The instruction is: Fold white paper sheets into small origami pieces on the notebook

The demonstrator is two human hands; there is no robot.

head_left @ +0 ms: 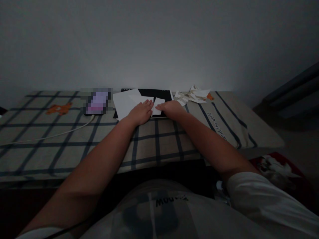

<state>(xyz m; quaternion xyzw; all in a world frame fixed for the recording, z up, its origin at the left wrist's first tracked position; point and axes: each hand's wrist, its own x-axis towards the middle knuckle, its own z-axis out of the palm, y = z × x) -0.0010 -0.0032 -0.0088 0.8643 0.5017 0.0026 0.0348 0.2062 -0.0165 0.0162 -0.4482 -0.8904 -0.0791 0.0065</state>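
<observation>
A black board (164, 94) is laid at the far edge of a plaid-covered table (62, 146), against the wall, and everything else is placed from it. On the board a small folded white paper (158, 105) is held flat: the left hand (141, 112) is pressed palm down on its near left part with fingers together, and the right hand (171, 108) is laid on its right edge, fingers closed and flat; whether anything is pinched cannot be told. A larger white sheet (126, 102) overlaps the board's left end. Left of the board a lit phone (97, 102) is seen, its screen blurred, with a white cable (57, 134) trailing from it. Right of the board a heap of crumpled paper scraps (192, 94) is lying. On the cloth right of the board, upside-down writing is partly read as "the world" (216, 123).
</observation>
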